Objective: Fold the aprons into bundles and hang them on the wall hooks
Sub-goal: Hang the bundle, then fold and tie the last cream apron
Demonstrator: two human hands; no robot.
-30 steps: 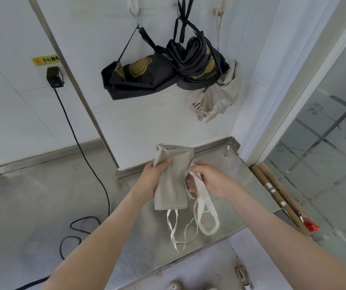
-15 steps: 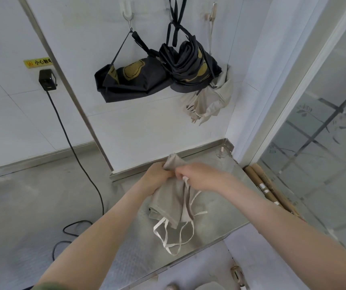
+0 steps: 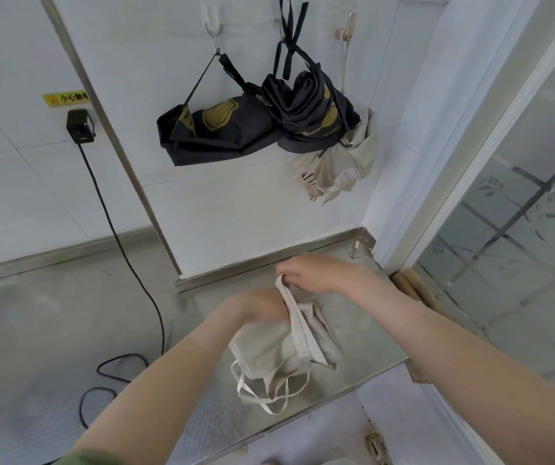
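Our left hand [image 3: 259, 305] grips the beige apron [image 3: 269, 355], which runs lengthwise below its fingers; right hand [image 3: 319, 273] fingers pinch the strap [image 3: 294, 317].

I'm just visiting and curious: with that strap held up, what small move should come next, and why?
Probably wind the strap around the beige apron bundle. The right hand pinches its loop above the bundle, the left hand grips the bundle itself, and loose ties dangle below, so it looks not yet secured for hanging.
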